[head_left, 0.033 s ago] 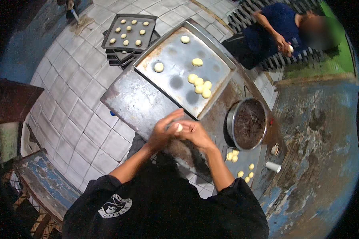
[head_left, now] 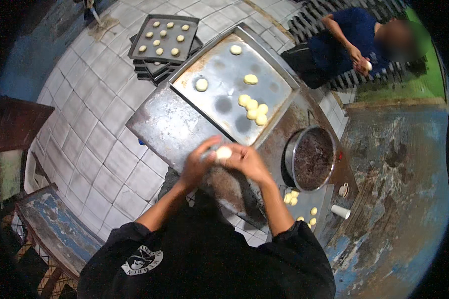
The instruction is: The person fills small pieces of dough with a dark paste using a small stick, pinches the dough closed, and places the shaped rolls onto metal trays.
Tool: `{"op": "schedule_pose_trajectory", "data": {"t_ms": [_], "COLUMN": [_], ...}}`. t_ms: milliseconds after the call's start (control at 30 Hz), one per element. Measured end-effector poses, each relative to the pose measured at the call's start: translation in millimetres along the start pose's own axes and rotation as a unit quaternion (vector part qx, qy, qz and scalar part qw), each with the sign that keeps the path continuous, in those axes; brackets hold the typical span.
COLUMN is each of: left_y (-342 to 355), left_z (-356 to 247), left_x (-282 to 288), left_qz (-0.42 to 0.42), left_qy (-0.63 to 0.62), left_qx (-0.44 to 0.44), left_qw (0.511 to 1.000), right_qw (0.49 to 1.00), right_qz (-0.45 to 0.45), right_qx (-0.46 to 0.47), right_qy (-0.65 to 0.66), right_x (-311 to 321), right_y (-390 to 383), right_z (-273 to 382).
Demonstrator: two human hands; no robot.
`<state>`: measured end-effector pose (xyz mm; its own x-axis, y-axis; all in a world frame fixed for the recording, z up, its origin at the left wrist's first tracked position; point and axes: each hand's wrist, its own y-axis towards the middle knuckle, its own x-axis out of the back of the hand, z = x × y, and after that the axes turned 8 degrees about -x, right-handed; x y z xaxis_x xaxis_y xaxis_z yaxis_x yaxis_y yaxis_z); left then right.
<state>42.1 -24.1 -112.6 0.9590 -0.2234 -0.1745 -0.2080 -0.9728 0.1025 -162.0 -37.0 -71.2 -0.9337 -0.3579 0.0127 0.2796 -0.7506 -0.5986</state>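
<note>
apparently i am partway through: one pale ball [head_left: 223, 152] sits between my fingers, ten small rounds lie spaced out on the top one of some stacked dark trays [head_left: 192, 40], far ahead and left of my fingers, and those look done. what looks left is on the large metal tray [head_left: 219, 74], just beyond my fingertips: two separate rounds, an oval piece [head_left: 251, 79], and a touching cluster [head_left: 252, 114] of five. more yellow pieces [head_left: 294, 201] lie below and right of my fingers, near a bowl [head_left: 290, 160] of dark crumbly stuff [head_left: 312, 158]. both my forearms rise from below and my hands meet before my chest, over the table's near edge. my right hand [head_left: 250, 160] bends inward, its fingers and thumb curled around the ball's right side. my left hand [head_left: 195, 163] is blurred, fingers stretched forward, thumb by the ball; i cannot tell whether it grips. well off to the upper right, a co-worker's hand [head_left: 358, 62] holds another ball.
</note>
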Motion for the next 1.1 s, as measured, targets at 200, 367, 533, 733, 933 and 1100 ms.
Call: {"op": "schedule_pose_trajectory", "data": {"t_ms": [200, 367, 533, 733, 933, 1100], "left_y": [-2, -30, -14, -8, 3, 68], "left_z": [23, 33, 45, 42, 35, 29], "left_x": [145, 242, 257, 247, 222, 140], "left_qz": [-0.238, -0.335, -0.401, -0.388, -0.360, -0.178], "left_qy": [0.041, 0.111, 0.037, 0.046, 0.052, 0.079], "left_qx": [0.135, 0.141, 0.140, 0.144, 0.137, 0.100], "left_qw": [0.961, 0.925, 0.905, 0.909, 0.921, 0.976], "right_qw": [0.790, 0.821, 0.736, 0.828, 0.728, 0.920], "right_qz": [-0.246, -0.246, -0.379, -0.407, -0.507, -0.391], "right_qx": [0.258, 0.182, 0.134, 0.160, 0.079, 0.032], "right_qy": [-0.500, -0.482, -0.544, -0.350, -0.454, -0.013], "right_x": [50, 54, 14, 58, 134, 212], "right_y": [184, 233, 304, 309, 290, 246], "right_z": [-57, -26, -17, -10, 3, -39]}}
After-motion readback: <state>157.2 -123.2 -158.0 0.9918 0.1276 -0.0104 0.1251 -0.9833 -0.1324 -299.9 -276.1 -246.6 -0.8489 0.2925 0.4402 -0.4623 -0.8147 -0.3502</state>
